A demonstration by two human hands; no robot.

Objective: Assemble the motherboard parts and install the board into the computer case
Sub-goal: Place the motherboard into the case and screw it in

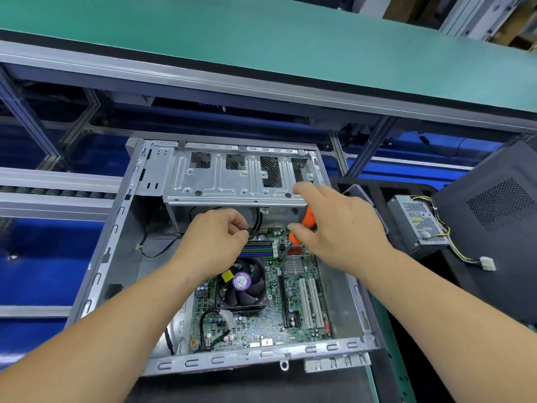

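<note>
1. Computer case (122, 245): we see it lying open on its side on the table (247, 385), grey metal, with its open face turned up to us.
2. Drive cage (232, 181): we note a bare, perforated metal bay at the far end of the case.
3. Motherboard (290, 318): we find the green board lying flat inside the case, on its floor, in the half nearer to us.
4. Cooler fan (244, 289): we count one black fan with a purple round label, sitting on the board left of centre.
5. Memory slots (257, 248): green and blue, just beyond the fan; two white expansion slots (309, 303) lie to the right.
6. Left hand (215, 239): we see its fingers curled, pinching a black cable (257, 225) that drops from under the drive cage at the board's far edge.
7. Right hand (340, 225): we see it hover over the board's far right corner, index finger stretched out and thumb alongside an orange screwdriver (303, 225); the handle shows beneath the palm (whether the palm grips it we cannot tell).
8. Power supply (418, 225): a grey box with yellow and black wires, resting outside the case to the right.
9. Side panel (494, 216): dark, with a vent grille, leaning at the far right.
</note>
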